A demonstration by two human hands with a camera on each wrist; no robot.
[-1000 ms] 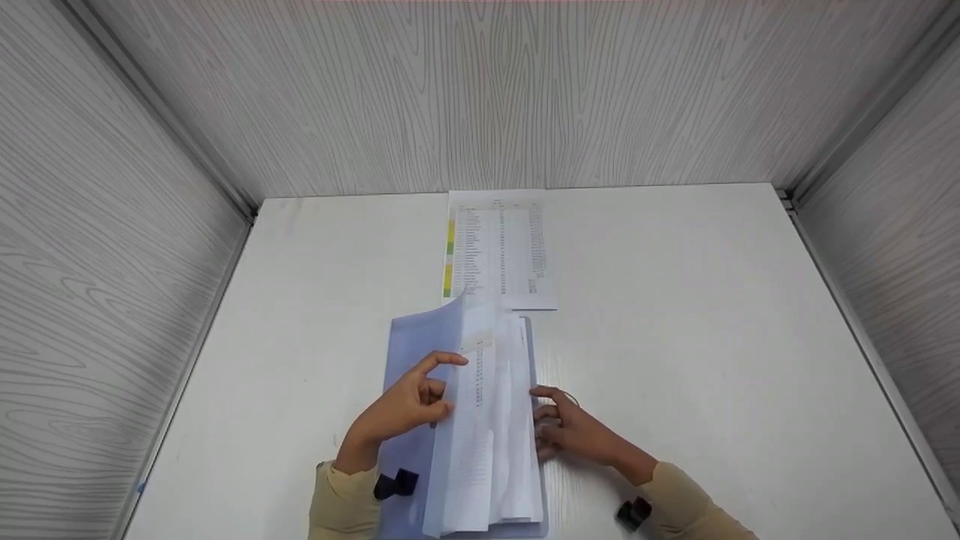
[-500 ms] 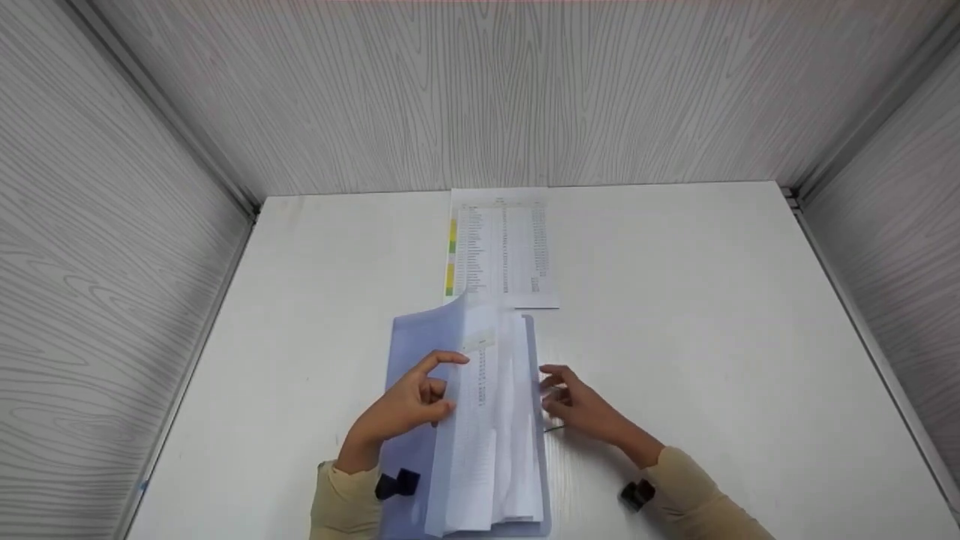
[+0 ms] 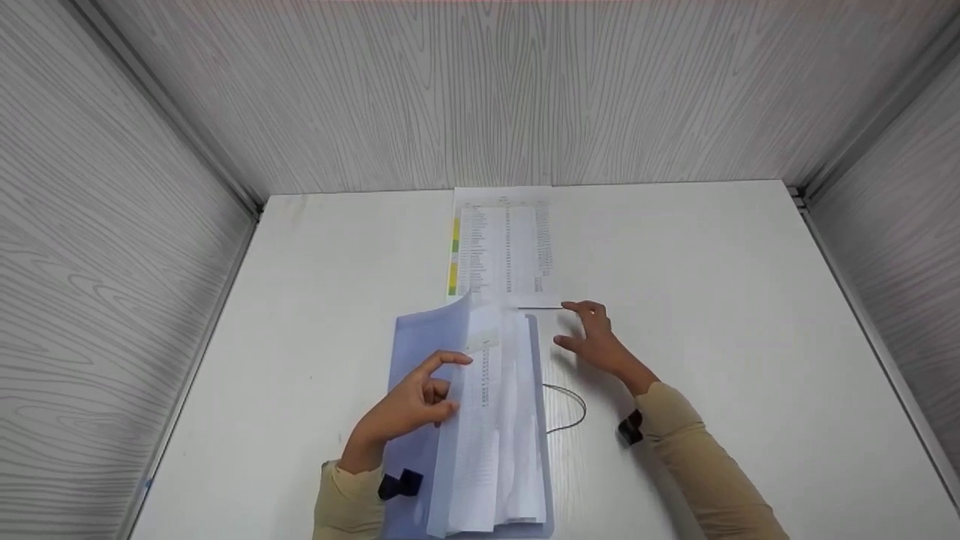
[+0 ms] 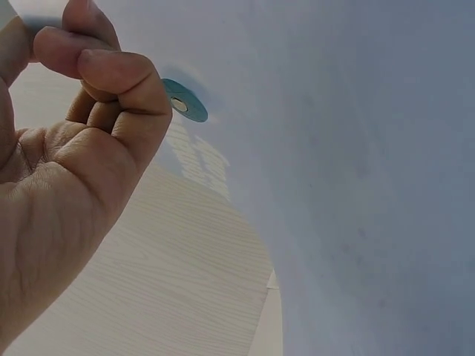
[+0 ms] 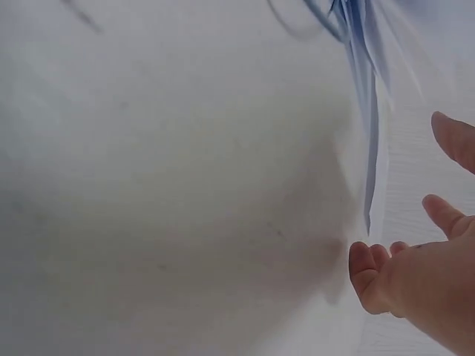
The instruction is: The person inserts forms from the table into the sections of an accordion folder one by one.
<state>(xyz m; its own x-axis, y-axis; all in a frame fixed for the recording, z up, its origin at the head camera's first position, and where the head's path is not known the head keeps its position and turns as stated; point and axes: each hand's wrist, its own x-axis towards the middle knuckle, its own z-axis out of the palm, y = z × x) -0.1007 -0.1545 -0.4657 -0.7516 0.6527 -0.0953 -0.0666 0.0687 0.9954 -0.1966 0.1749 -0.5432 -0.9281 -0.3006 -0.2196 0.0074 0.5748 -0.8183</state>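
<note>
A translucent blue document folder [image 3: 424,349] lies on the table with its cover lifted and several white papers [image 3: 519,450] inside. At the cover's edge my left hand [image 3: 415,394] holds it up, index finger and thumb bent against it. A teal disc [image 4: 187,104] on the cover shows beside the curled fingers in the left wrist view. My right hand [image 3: 596,341] hovers with fingers loosely spread, its index fingertip at the lower right corner of a printed sheet [image 3: 517,247]; contact cannot be made out. The right hand [image 5: 423,278] holds nothing in its wrist view.
From the folder's right side a thin dark cord [image 3: 584,409] loops out onto the white table [image 3: 712,315]. Yellow and green blocks mark the printed sheet's left margin. Grey wood-grain panels [image 3: 502,90] enclose the table at the back and both sides.
My right hand has left the folder's right edge and moved up and away to the printed sheet's corner, uncovering the cord loop. The left hand keeps its hold on the cover.
</note>
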